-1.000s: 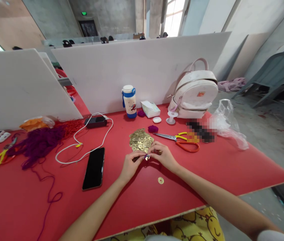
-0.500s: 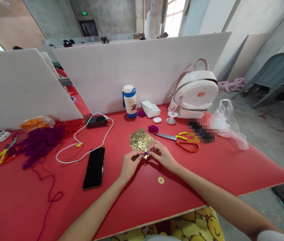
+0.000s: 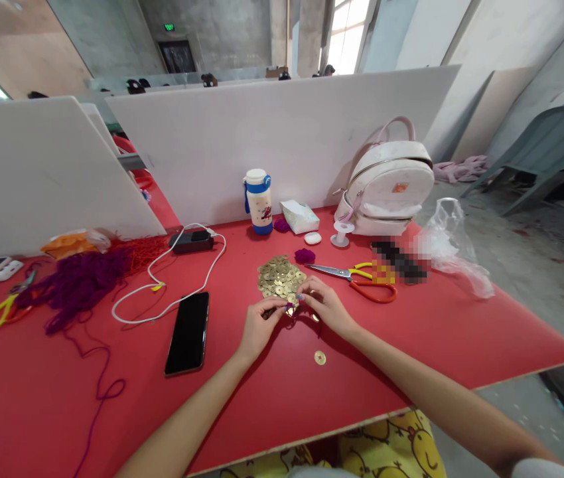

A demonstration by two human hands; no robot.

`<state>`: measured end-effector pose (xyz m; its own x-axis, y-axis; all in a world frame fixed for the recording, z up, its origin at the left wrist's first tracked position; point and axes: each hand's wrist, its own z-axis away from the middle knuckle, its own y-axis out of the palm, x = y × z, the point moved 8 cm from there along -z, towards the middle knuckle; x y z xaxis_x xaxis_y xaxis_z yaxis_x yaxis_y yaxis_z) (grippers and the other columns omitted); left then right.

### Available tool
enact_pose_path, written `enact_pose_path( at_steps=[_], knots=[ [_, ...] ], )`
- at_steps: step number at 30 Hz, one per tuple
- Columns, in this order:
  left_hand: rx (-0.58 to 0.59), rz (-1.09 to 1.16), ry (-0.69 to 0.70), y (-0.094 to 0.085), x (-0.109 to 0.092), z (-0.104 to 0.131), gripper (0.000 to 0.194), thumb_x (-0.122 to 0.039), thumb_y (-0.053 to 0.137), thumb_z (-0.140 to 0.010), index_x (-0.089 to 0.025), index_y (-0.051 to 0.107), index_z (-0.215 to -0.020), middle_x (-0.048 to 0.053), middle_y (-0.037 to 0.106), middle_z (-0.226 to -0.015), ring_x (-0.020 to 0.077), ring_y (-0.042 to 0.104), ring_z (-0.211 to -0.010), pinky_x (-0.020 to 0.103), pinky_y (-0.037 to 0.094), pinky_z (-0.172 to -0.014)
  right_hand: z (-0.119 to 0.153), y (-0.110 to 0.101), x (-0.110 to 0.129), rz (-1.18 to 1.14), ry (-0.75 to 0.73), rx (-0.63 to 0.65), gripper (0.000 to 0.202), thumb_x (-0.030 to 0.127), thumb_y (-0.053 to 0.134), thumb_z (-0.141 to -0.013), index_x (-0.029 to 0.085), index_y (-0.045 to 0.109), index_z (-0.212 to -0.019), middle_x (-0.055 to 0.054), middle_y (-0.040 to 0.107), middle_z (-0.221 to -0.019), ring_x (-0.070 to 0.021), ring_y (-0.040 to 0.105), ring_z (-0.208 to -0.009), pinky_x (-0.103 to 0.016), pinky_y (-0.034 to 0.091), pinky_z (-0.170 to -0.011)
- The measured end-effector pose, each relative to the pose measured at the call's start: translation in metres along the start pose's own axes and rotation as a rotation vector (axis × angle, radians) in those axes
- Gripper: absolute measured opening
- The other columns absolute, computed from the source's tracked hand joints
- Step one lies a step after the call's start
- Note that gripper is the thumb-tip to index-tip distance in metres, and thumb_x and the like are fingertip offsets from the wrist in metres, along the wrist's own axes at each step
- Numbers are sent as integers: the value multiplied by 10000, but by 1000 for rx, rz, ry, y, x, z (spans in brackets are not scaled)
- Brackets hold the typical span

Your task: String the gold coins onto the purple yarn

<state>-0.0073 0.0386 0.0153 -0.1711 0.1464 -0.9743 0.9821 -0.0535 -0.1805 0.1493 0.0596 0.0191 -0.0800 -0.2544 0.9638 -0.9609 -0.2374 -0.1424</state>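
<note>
Just in front of the pile of brass coins (image 3: pixel 278 277), my two hands work close together. My left hand (image 3: pixel 261 326) is closed in a pinch on a thin purple cord (image 3: pixel 290 321), beside a brass coin with a hole. The fingertips of my right hand (image 3: pixel 326 309) are pinched at the same cord and coin; exactly what lies between them is too small to make out. Under the right hand shows the edge of another coin (image 3: pixel 315 318). A single square-holed coin (image 3: pixel 320 358) lies flat on the red table (image 3: pixel 262 411), nearer to me.
Scissors (image 3: pixel 352 273) lie right of the coins, by a purple yarn ball (image 3: pixel 304 255). Behind stand a bottle (image 3: pixel 259 202), tissue pack (image 3: pixel 300 216), white spool (image 3: pixel 342 234) and backpack (image 3: pixel 389 182). Leftward are a phone (image 3: pixel 187 334), white cable (image 3: pixel 135 321) and tangled purple yarn (image 3: pixel 85 282).
My right hand has shifted slightly up and away from the left fingertips. The coin edge under it now shows more plainly. My left hand stays nearly in place.
</note>
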Motion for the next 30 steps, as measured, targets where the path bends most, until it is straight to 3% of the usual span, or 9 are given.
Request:
enact_pose_path(
  at_steps=[13,21,26,28,30],
  knots=[
    [21,20,4,2,2,0,118,-211,657,-772,-179,766,-806,80,745,-896,212,684,-868,304,525,-805,4,7,9,112,-47,30,106,297,612,-849,198,647,-844,-29,559,-872,-143,510,-697,-270,417,-620],
    [30,0,18,3,-3,0,122,-245,666,-771,-180,766,-796,81,751,-882,219,683,-864,322,521,-821,4,21,-3,-258,146,231,217,404,628,-816,198,564,-838,5,530,-784,-130,491,-688,-265,408,-651],
    [10,12,9,2,-1,0,116,-226,662,-753,-177,765,-774,86,753,-873,224,687,-856,331,528,-811,11,31,-12,-568,380,367,229,415,576,-784,214,483,-723,61,294,-579,-100,242,-490,-235,262,-469],
    [-2,16,4,1,1,-1,122,-228,663,-748,-175,767,-781,90,755,-873,228,690,-856,335,532,-807,9,26,-12,-628,401,368,276,426,521,-790,227,394,-648,70,208,-552,-102,164,-468,-240,221,-437],
    [-20,14,-4,-1,4,-1,127,-232,667,-743,-172,770,-786,93,758,-879,229,693,-860,337,533,-813,3,15,-13,-651,383,288,290,430,482,-808,237,350,-636,69,187,-534,-112,160,-456,-245,229,-420]
  ],
)
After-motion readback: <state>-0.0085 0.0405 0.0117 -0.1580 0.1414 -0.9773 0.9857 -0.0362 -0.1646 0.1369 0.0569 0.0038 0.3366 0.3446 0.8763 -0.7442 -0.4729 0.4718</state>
